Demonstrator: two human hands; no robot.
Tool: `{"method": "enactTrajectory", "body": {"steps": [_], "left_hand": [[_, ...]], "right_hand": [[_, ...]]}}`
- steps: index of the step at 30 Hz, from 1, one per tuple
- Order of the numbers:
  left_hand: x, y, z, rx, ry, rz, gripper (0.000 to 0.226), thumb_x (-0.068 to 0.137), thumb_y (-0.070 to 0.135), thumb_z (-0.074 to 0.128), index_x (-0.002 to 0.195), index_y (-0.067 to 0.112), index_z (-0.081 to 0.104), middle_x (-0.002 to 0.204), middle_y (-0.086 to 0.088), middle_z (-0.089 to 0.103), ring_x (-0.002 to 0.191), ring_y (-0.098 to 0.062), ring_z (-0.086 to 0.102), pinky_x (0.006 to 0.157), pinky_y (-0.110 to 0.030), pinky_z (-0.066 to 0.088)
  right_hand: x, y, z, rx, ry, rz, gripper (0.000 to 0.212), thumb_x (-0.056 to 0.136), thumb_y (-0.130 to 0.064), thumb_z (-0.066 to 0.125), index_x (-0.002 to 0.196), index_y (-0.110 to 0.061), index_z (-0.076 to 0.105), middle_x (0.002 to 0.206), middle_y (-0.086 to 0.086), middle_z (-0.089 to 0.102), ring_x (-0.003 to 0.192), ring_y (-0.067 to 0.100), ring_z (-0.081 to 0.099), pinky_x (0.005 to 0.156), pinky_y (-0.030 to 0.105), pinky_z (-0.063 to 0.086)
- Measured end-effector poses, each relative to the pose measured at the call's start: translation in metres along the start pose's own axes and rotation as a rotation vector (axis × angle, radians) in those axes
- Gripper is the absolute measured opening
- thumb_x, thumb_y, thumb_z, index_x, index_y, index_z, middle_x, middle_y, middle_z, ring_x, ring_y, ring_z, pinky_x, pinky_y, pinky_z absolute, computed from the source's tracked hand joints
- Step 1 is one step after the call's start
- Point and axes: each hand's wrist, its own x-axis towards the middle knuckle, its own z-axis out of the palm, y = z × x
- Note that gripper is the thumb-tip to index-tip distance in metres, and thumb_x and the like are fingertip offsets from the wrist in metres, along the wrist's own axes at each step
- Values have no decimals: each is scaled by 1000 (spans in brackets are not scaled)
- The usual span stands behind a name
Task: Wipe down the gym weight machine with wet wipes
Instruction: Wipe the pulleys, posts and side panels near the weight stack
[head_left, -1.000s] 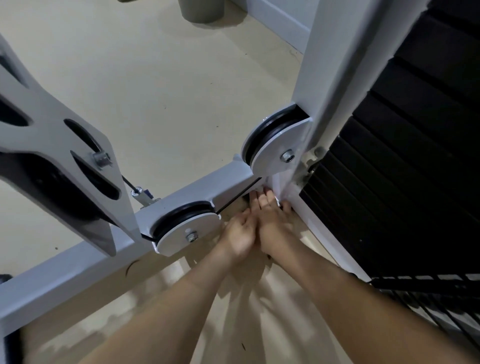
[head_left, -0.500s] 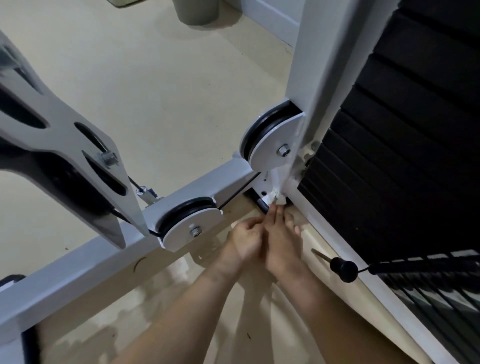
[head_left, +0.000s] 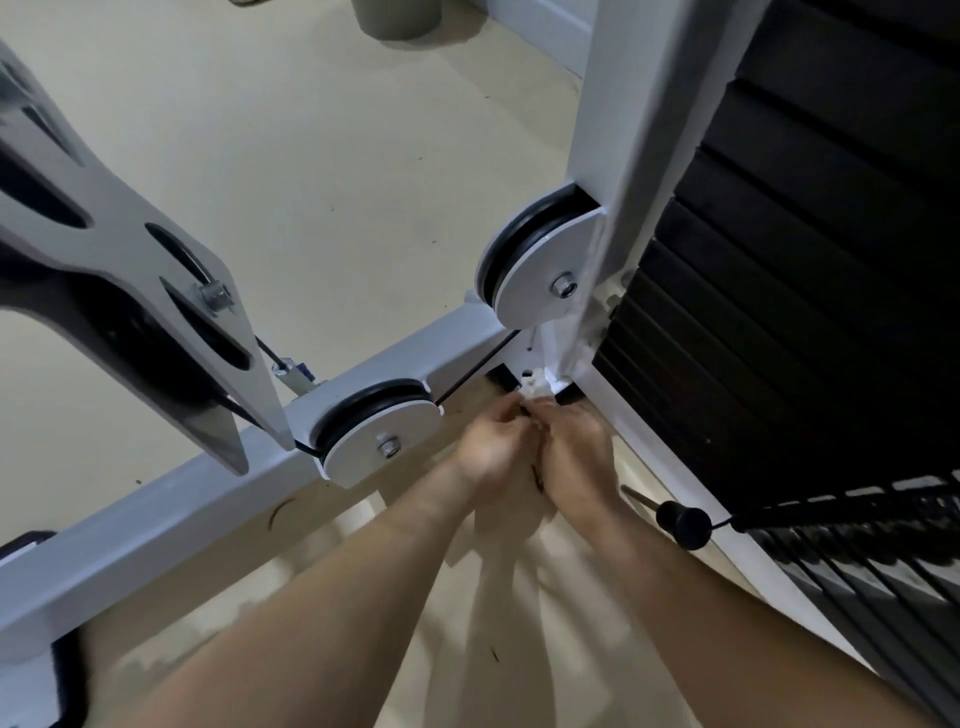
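White-grey steel fills the head view: the weight machine (head_left: 156, 525) sends its low beam (head_left: 457, 345) up from the lower left to the foot of the upright post (head_left: 623, 130). One pulley, the beam pulley (head_left: 384, 439), sits on that beam, and the post pulley (head_left: 540, 280) sits above the joint. Black weight plates (head_left: 805, 260) stack to the right of the post, and the selector pin (head_left: 680, 525) juts out near the right forearm.

Both arms reach to the inner corner where beam and post meet, low over the beige floor (head_left: 311, 156). It is a cramped pocket under the post pulley, which likely explains why the hands work fingertip-first. The left hand (head_left: 491, 444) and right hand (head_left: 576, 452) are drawn narrow, fingers curled, tips meeting. Just past them a small white scrap, probably the wet wipe (head_left: 535, 387), lies against the post's foot. The right hand seems to pinch it; motion blur hides whether the left grips it too or only steadies. Bunching the wipe small would suit this corner — brackets and bolt heads leave no room for a flat palm.
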Motion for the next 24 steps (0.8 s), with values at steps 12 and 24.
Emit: {"method": "enactTrajectory", "body": {"steps": [12, 24], "left_hand": [[-37, -1, -17, -23, -62, -50, 22, 85, 25, 75, 94, 6, 67, 72, -1, 59, 61, -12, 55, 64, -25, 51], [-179, 5, -115, -159, 246, -52, 27, 82, 4, 74, 107, 1, 62, 94, -9, 70, 83, -16, 67, 75, -26, 56]], "right_hand": [[-25, -14, -47, 759, -349, 305, 18, 94, 3, 50, 98, -7, 65, 80, 12, 66, 69, 20, 59, 65, 32, 46], [-105, -90, 11, 638, -567, 120, 33, 93, 4, 39, 75, -15, 60, 90, 16, 60, 79, 28, 58, 64, 36, 49]]}}
